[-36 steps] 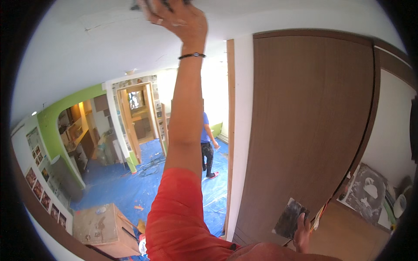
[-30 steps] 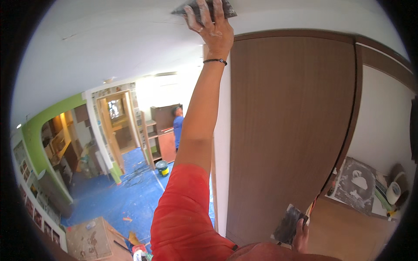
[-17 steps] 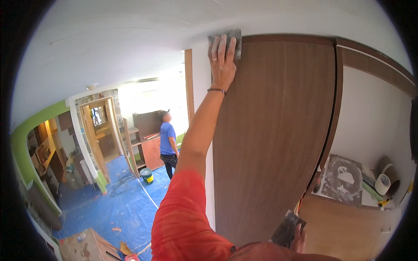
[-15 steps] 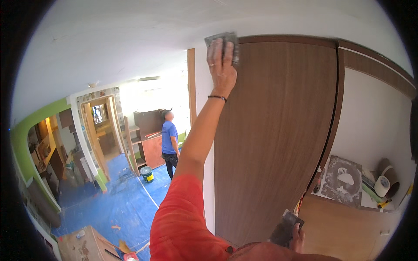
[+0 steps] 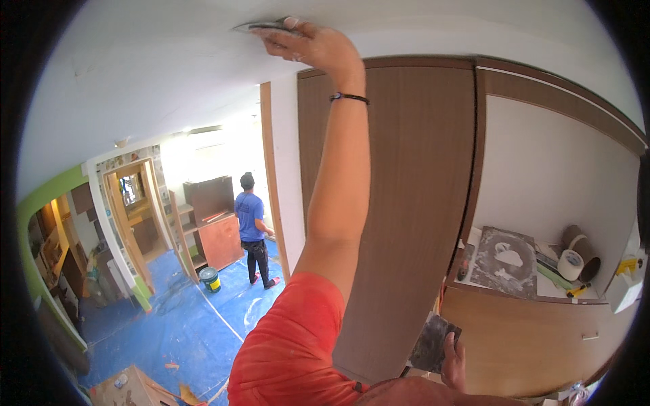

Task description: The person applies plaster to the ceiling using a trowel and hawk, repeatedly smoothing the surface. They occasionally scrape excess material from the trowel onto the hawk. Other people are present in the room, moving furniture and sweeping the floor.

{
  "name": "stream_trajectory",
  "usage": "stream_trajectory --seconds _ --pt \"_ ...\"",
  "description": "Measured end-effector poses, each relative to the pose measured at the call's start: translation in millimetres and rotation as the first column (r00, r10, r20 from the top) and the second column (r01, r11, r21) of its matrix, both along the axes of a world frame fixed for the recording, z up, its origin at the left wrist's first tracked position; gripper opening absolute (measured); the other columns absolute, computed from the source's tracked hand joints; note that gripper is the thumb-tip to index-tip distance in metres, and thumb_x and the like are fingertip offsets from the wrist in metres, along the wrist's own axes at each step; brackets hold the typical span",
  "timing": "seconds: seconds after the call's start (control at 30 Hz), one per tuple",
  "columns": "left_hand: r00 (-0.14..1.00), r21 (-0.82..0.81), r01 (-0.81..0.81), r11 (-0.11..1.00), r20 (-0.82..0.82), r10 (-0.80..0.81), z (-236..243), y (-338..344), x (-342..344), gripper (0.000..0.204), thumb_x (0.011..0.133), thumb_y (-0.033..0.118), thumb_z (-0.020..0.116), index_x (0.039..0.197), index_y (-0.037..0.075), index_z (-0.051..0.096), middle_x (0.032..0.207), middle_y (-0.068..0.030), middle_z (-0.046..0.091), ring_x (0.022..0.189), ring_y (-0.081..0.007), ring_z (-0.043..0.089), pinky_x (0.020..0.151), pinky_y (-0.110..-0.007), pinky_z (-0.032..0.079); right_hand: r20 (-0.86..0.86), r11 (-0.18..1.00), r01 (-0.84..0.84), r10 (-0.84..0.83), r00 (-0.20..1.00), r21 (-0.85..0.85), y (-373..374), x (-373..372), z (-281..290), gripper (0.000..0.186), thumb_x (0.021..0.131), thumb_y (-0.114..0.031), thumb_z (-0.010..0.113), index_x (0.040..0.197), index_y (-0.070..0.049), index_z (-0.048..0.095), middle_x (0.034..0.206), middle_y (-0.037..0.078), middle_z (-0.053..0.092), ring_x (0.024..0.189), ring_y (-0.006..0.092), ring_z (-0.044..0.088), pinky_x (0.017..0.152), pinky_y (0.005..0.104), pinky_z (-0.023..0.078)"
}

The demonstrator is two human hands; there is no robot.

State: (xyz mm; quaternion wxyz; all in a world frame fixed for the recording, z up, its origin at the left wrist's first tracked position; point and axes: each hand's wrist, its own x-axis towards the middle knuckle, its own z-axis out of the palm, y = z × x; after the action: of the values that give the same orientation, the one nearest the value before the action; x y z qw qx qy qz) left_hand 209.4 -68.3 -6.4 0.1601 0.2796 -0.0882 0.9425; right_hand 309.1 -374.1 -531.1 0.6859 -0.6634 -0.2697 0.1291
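Note:
My left hand (image 5: pixel 315 51) is raised overhead, fingers closed round a thin dark putty scraper (image 5: pixel 267 27) seen nearly edge-on. The scraper's blade lies against or very close to the white ceiling (image 5: pixel 169 40). Low on the right, my right hand (image 5: pixel 455 362) grips a dark, rectangular flat plate (image 5: pixel 433 342) with whitish smears. That plate is held in front of the lower part of a brown wood-grain door panel (image 5: pixel 406 203).
On a ledge at right lies a dark board (image 5: pixel 504 274) bearing white paste, beside a tape roll (image 5: pixel 571 265) and a yellow-handled cutter (image 5: pixel 579 291). A person in blue (image 5: pixel 250 216) stands beyond the wall edge. A bucket (image 5: pixel 210 279) sits on blue floor sheeting (image 5: pixel 189 325).
My left hand has turned at the wrist and moved the scraper leftward and up, from beside the panel's top corner to the ceiling. The view has shifted right; the person in blue has turned away.

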Motion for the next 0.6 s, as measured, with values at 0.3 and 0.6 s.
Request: stream_trajectory --seconds 0.3,0.6 --pt "0.968 -0.142 -0.234 0.962 0.056 0.244 -3 -163 86 0.067 0.110 0.031 0.036 0.159 -0.006 0.010 0.157 -0.0330 0.021 0.143 -0.0451 0.029 0.113 -0.058 0.031 -0.256 0.986 0.147 -0.122 0.959 0.083 -53 12 -11 0.046 0.107 -0.044 0.052 0.103 0.001 0.062 0.091 0.001 0.059 0.084 0.0118 0.050 0.075 0.0294 0.043" --pt "0.926 0.445 -0.164 0.881 -0.238 0.293 -124 -193 125 0.052 0.109 0.016 0.037 0.155 -0.006 0.027 0.157 -0.0221 0.034 0.142 -0.0376 0.039 0.115 -0.047 0.033 -0.288 0.951 -0.013 0.107 0.952 0.308 -56 27 -3 0.047 0.108 -0.042 0.048 0.119 0.001 0.061 0.109 0.008 0.067 0.102 0.0181 0.063 0.093 0.0343 0.051"
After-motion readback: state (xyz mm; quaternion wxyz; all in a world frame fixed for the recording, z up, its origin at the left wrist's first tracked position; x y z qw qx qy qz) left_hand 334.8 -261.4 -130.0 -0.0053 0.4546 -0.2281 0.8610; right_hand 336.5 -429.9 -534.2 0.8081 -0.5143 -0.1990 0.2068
